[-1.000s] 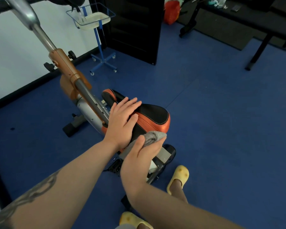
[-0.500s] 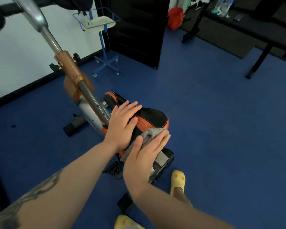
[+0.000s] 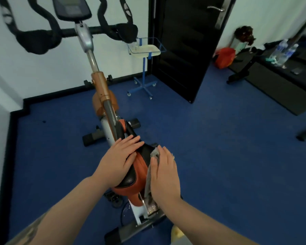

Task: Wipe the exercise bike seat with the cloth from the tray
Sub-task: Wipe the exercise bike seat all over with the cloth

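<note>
The exercise bike's black and orange seat [image 3: 139, 171] sits low in the middle of the head view. My left hand [image 3: 121, 160] lies flat on the seat's left side, fingers spread, holding nothing. My right hand [image 3: 164, 174] presses a grey cloth [image 3: 148, 175] against the seat's right flank; the cloth hangs down below my palm. The white tray [image 3: 147, 49] on its blue wheeled stand stands behind the bike near the door.
The bike's handlebars [image 3: 42, 35] and console [image 3: 72, 8] rise at the top left. A black door [image 3: 182, 50] stands open beyond the tray. A black bench [image 3: 281, 80] with water bottles [image 3: 283, 52] is at the right. Blue floor surrounds the bike.
My view has lifted and swung, bringing handlebars and console into sight. My right hand has slid with the cloth from the seat's rear end to its right side. My left hand stays on the seat.
</note>
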Motion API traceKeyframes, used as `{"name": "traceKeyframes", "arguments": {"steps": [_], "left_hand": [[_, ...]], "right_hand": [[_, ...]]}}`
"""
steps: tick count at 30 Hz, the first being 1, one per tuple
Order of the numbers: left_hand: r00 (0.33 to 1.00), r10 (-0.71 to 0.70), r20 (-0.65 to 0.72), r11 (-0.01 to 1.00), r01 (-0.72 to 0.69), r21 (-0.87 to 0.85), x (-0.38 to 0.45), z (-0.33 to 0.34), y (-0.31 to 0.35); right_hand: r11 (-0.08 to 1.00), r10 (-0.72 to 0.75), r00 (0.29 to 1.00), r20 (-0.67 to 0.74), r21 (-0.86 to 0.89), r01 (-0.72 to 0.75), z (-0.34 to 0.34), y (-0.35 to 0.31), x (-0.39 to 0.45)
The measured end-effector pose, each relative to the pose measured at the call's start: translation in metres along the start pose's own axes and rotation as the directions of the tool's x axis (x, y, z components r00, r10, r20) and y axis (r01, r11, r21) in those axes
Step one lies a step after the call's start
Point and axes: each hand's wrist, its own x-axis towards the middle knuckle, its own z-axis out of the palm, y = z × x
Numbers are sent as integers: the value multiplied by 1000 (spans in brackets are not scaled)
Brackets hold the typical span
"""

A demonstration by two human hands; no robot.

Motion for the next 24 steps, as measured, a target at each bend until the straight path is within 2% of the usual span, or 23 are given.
{"name": "traceKeyframes", "arguments": {"steps": [3,6,9,12,15,18,24], "left_hand": [[983,-156,-99,988,156,-6,-6,6,12],[895,-374,-244,927,369,-68,-11,16,35],[839,-441,-320,871,486,75,-19,32,62],[818,-481,-315,799,557,227,-30,42,85],[804,-525,-281,779,586,222,-34,45,95],[832,-514,-211,805,552,217,-35,40,97],[861,-491,-133,842,508,180,-29,22,127]], "right_hand": [[997,-78,983,166,17,77,-16,7,15],[978,-195,925,325,-10,210,-32,13,29],[956,-288,874,390,60,288,-51,18,39],[935,-352,850,392,105,339,-70,21,44],[917,-396,824,405,128,378,-87,23,46],[906,-416,824,386,99,411,-105,24,48],[869,-403,837,370,-134,477,-147,46,42]]}}
